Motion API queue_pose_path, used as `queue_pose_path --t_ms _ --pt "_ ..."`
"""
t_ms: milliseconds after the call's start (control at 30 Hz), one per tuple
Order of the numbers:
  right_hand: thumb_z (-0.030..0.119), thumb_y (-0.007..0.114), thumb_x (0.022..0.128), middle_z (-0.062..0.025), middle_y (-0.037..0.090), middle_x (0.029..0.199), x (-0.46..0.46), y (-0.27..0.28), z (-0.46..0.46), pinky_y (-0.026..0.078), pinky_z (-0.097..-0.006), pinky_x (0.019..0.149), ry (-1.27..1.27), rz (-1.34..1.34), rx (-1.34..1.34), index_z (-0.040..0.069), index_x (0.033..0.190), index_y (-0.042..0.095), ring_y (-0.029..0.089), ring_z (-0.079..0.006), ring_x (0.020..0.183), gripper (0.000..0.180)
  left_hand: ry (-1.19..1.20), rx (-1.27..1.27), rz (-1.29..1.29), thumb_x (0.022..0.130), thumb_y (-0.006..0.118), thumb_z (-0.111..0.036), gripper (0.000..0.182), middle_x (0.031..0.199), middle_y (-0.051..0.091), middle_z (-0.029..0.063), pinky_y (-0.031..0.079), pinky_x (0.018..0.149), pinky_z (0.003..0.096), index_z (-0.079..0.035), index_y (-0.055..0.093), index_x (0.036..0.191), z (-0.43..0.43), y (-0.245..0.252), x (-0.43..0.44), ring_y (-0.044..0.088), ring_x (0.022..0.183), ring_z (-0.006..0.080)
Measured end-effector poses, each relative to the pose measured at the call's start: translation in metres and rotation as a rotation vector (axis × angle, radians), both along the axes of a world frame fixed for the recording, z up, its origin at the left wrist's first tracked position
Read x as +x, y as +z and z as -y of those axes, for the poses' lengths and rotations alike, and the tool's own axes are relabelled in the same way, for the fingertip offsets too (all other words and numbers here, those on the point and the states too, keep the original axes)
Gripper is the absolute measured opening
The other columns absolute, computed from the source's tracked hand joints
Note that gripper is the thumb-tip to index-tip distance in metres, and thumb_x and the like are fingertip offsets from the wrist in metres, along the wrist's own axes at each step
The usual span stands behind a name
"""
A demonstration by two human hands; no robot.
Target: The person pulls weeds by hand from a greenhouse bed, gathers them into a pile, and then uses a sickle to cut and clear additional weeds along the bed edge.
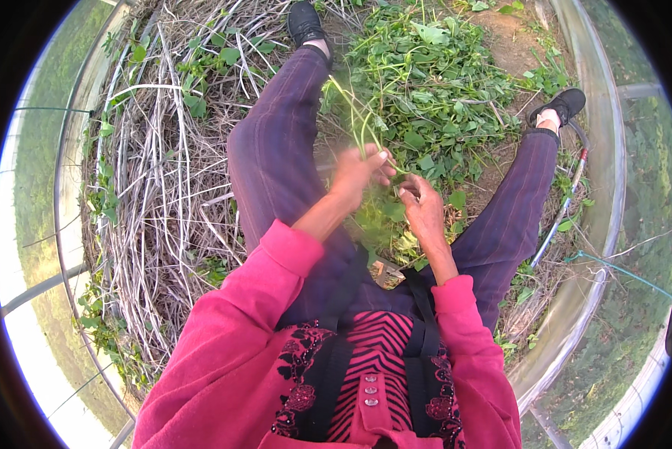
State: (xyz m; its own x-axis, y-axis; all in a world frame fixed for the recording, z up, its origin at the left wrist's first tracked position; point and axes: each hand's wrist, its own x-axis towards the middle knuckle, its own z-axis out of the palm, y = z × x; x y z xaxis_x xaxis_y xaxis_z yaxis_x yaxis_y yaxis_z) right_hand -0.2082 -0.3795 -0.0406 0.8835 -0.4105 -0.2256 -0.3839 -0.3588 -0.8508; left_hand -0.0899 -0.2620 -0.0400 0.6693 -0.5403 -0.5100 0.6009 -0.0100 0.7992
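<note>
My left hand (361, 171) is closed around several long green stems (357, 115), whose upper ends point away from me. Close beside it on the right, my right hand (424, 205) pinches the lower end of a stem between thumb and fingers. Both hands are above the gap between my legs. Leaves under the hands are blurred, so I cannot tell whether they hang from the held stems or lie on the ground. Beyond the hands spreads a large heap of cut green leafy vines (437, 90).
Dry, pale stalks (167, 168) are piled along my left side. A long-handled tool (560, 210) lies by my right leg, beside clear plastic sheeting (599, 196) on metal framing. A teal cord (622, 270) is tied there. Bare soil (504, 42) shows past the heap.
</note>
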Motion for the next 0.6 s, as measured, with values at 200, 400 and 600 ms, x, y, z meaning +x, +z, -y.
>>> queue_pose_path --t_ms 200,400,600 --pt "0.009 0.06 0.084 -0.0095 0.065 0.095 0.005 0.003 0.0 0.049 -0.0295 0.076 -0.056 -0.003 0.086 0.002 0.118 0.056 0.062 -0.0166 0.085 0.035 -0.081 0.0 -0.102 0.095 0.05 -0.01 0.011 0.087 0.064 0.0125 0.054 0.059 0.0297 0.0 0.055 0.093 0.0 0.009 -0.002 0.065 0.072 0.0198" --pt "0.008 0.061 0.083 -0.0041 0.062 0.082 0.005 0.0 -0.001 0.049 -0.0276 0.069 -0.078 -0.042 0.079 0.0 0.097 0.057 0.059 -0.0115 0.075 0.016 -0.102 -0.151 -0.253 0.096 0.05 -0.016 0.012 0.09 0.064 0.0098 0.05 0.065 0.0311 -0.005 0.055 0.095 -0.002 -0.006 -0.003 0.061 0.08 0.018" --pt "0.008 0.06 0.082 -0.005 0.061 0.08 0.0 -0.013 0.003 0.051 -0.0272 0.064 -0.099 -0.036 0.116 -0.001 0.094 0.056 0.06 -0.0115 0.071 0.015 -0.029 -0.247 -0.279 0.094 0.054 -0.022 0.018 0.104 0.064 0.0095 0.05 0.076 0.0377 -0.007 0.058 0.104 -0.007 -0.019 0.004 0.062 0.094 0.0208"
